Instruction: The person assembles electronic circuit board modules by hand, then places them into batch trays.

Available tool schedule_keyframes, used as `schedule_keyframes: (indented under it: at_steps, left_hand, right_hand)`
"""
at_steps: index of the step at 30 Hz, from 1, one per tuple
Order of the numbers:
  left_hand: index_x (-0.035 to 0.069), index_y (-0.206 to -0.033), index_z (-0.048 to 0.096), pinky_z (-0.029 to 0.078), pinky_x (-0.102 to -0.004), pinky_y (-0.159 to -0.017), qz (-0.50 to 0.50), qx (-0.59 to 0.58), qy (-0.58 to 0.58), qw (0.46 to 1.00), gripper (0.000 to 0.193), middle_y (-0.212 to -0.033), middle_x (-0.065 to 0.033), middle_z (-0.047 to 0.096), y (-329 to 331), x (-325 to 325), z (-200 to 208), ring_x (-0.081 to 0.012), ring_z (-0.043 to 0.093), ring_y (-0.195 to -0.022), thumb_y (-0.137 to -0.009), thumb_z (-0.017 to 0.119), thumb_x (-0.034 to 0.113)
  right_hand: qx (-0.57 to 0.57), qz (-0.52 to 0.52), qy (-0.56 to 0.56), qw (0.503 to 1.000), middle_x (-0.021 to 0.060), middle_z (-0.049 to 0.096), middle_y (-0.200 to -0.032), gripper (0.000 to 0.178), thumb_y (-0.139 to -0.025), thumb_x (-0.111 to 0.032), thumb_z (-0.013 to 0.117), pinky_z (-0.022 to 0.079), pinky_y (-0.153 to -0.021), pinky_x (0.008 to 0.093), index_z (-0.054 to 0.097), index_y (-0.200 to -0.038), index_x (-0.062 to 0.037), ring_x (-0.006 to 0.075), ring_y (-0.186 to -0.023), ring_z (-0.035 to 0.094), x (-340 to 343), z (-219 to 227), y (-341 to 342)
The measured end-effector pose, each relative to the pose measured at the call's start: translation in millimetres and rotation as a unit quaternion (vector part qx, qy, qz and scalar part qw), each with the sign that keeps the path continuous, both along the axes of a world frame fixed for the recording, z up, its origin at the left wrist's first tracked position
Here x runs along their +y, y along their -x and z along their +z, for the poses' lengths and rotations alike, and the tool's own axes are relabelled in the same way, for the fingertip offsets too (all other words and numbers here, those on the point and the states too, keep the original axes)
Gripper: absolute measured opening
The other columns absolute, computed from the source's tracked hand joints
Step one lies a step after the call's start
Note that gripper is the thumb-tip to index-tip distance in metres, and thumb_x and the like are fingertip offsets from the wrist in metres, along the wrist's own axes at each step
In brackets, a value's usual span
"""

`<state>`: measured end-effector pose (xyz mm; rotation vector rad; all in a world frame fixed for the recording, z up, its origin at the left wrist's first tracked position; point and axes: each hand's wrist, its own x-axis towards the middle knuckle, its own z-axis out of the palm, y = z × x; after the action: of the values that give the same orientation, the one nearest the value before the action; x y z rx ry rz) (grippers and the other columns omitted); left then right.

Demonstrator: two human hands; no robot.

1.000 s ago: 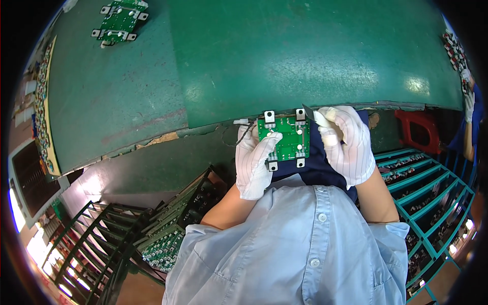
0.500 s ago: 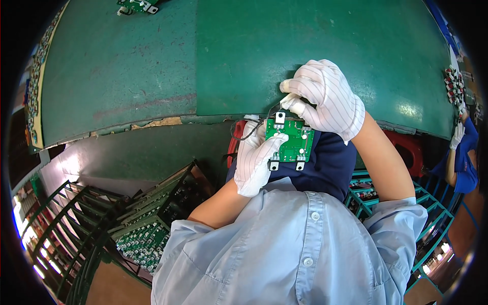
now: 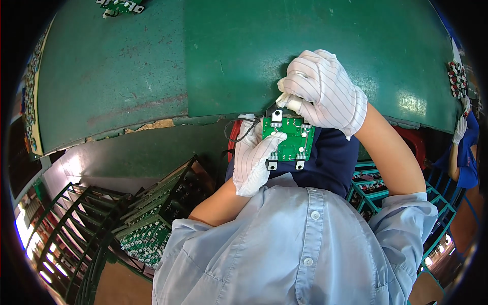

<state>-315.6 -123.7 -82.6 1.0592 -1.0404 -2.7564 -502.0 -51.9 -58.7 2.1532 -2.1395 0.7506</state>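
Observation:
My left hand (image 3: pixel 250 165), in a white striped glove, grips a green circuit board (image 3: pixel 292 140) by its left side, the thumb lying across its face. Metal tabs with holes stick out from the board's upper and lower edges. A black wire (image 3: pixel 228 133) loops out left of the board and runs up past its upper tab. Above the board, my gloved right hand (image 3: pixel 320 91) has its fingers pinched together at the upper end of this wire. The wire's tip is hidden by the fingertips.
The green table (image 3: pixel 305 30) has a chipped near edge just beyond the board. Another circuit board (image 3: pixel 121 6) lies at the far left. Racks of boards (image 3: pixel 147 244) stand low on the left, a teal rack (image 3: pixel 370 185) on the right. A co-worker's gloved hand (image 3: pixel 459 130) shows far right.
My right hand has shifted slightly up and left, still pinching near the board's upper tab. The left hand and board have barely moved. The view has shifted a little over the table.

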Motion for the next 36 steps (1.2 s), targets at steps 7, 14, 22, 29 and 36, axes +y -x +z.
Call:
schedule_keyframes:
  at_steps: [7,14,22,29,36]
  left_hand:
    - [-0.001,-0.098,0.055,0.045,-0.0215,-0.069,0.001,-0.011,0.040,0.999,0.018,-0.086,-0.0052,0.059,-2,1,-4,-0.0091,0.055,-0.075,-0.081,0.054,0.006]
    - [-0.001,-0.098,0.055,0.045,-0.0221,-0.069,0.006,-0.015,0.041,0.999,0.018,-0.087,-0.0052,0.059,-2,2,-2,-0.0093,0.055,-0.075,-0.081,0.053,0.004]
    - [0.000,-0.100,0.054,0.045,-0.0224,-0.070,0.011,-0.013,0.038,0.999,0.021,-0.087,-0.0053,0.060,-2,2,-1,-0.0094,0.055,-0.077,-0.079,0.053,0.005]
    - [0.000,-0.110,0.047,0.047,-0.0230,-0.070,0.048,0.012,0.027,0.998,0.032,-0.091,-0.0063,0.060,-1,4,-2,-0.0100,0.057,-0.078,-0.079,0.052,0.003]
    - [0.000,-0.111,0.046,0.047,-0.0227,-0.070,0.046,-0.006,0.028,0.999,0.032,-0.091,-0.0062,0.060,1,5,-1,-0.0101,0.057,-0.078,-0.079,0.053,0.003]
  right_hand:
    - [0.007,0.018,-0.011,1.000,0.0024,0.046,-0.071,0.023,-0.069,-0.034,0.060,0.037,-0.058,0.0322,0.051,-0.072,-0.0135,0.0184,-0.067,0.049,1,1,2]
    - [0.010,0.023,-0.035,0.999,0.0022,0.046,-0.072,0.023,-0.070,-0.033,0.059,0.036,-0.058,0.0321,0.050,-0.070,-0.0128,0.0178,-0.069,0.049,3,4,3]
    - [0.017,0.014,-0.034,0.999,0.0023,0.045,-0.069,0.022,-0.071,-0.033,0.059,0.037,-0.058,0.0325,0.050,-0.069,-0.0132,0.0182,-0.067,0.049,7,2,-1]
    - [0.024,0.014,-0.022,0.999,0.0020,0.044,-0.067,0.021,-0.071,-0.033,0.058,0.037,-0.057,0.0320,0.050,-0.068,-0.0137,0.0176,-0.067,0.049,2,2,-2]
    - [0.024,0.013,-0.024,0.999,0.0014,0.045,-0.067,0.021,-0.070,-0.032,0.059,0.037,-0.057,0.0323,0.050,-0.068,-0.0139,0.0172,-0.066,0.049,5,2,-2]
